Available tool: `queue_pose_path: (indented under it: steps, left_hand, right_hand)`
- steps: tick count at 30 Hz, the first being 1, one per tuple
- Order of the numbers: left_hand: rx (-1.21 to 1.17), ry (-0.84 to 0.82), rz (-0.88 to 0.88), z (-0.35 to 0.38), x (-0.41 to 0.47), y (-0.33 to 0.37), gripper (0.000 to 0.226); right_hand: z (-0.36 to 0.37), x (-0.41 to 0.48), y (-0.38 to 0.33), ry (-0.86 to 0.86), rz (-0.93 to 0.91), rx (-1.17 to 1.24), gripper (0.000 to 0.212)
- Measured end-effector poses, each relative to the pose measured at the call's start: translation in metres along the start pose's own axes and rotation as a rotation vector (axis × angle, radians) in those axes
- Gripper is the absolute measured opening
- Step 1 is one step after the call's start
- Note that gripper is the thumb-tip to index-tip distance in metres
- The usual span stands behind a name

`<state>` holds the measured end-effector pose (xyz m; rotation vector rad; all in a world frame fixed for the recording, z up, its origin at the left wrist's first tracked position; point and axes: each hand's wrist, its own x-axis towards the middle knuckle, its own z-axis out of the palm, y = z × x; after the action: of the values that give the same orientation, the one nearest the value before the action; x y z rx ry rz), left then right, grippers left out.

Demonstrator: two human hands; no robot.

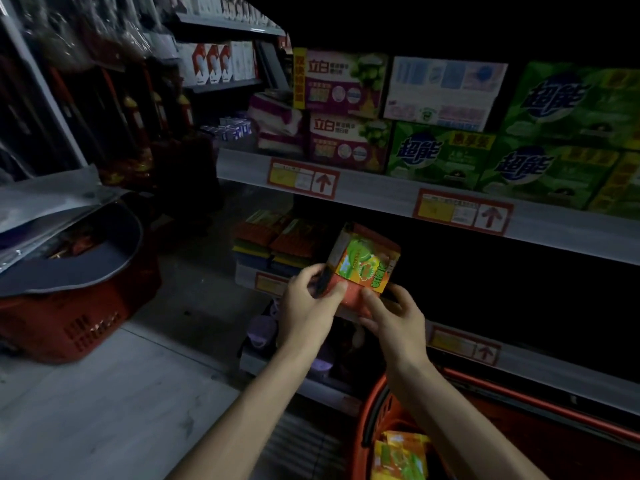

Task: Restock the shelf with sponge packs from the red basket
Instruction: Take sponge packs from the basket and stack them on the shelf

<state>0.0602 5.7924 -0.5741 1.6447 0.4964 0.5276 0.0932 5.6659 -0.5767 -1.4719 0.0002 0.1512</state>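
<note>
Gripping sponge pack [363,261] at lower edge with left hand [304,306] and right hand [394,320], both pinching; held tilted before shelf [540,367], above red basket [369,407].

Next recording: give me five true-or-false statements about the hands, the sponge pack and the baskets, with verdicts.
1. Both the left hand and the right hand grip the sponge pack. True.
2. The red basket at bottom right is empty. False: yellow-green packs lie in it.
3. On the shelf, stacked sponges already sit left of the held pack. True.
4. The price tag arrows point down. False: they point up.
5. The upper shelf carries green boxes. True.
</note>
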Motion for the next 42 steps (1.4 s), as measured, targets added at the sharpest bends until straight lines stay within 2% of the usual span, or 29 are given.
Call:
queue_pose_path:
  steps: [4, 7, 10, 12, 14, 17, 24, 27, 38, 42]
  left_hand:
    - [0.008, 0.058, 0.035, -0.001, 0.013, -0.003, 0.023]
    - [-0.001, 0.046, 0.015, 0.000, 0.021, -0.007, 0.020]
    - [-0.004, 0.014, -0.025, 0.001, 0.028, -0.010, 0.022]
    - [0.020, -0.002, -0.051, 0.001, 0.029, -0.011, 0.031]
    - [0.046, -0.007, -0.076, 0.002, 0.031, -0.012, 0.036]
    - [0.091, 0.003, -0.082, 0.004, 0.034, -0.011, 0.039]
    - [0.134, 0.007, -0.133, 0.006, 0.034, -0.007, 0.052]
    - [0.143, 0.005, -0.153, 0.007, 0.033, -0.005, 0.055]
    - [0.046, 0.023, -0.225, 0.005, 0.039, -0.002, 0.051]
    - [-0.047, 0.042, -0.281, 0.000, 0.042, -0.005, 0.049]
  right_hand:
    - [0.006, 0.011, 0.007, 0.036, 0.042, 0.009, 0.024]
    - [0.011, 0.016, 0.009, 0.023, 0.038, 0.028, 0.036]
    - [0.015, 0.018, 0.009, -0.008, 0.077, 0.089, 0.060]
    - [0.017, 0.017, 0.007, -0.040, 0.085, 0.110, 0.076]
    - [0.018, 0.015, 0.005, -0.071, 0.099, 0.104, 0.081]
    - [0.018, 0.014, 0.003, -0.083, 0.116, 0.067, 0.074]
    - [0.022, 0.020, -0.008, -0.069, 0.073, -0.134, 0.083]
    - [0.026, 0.023, -0.011, -0.059, 0.061, -0.131, 0.072]
    - [0.030, 0.030, -0.017, -0.013, 0.096, -0.190, 0.056]
    - [0.026, 0.029, -0.010, 0.035, 0.088, -0.130, 0.051]
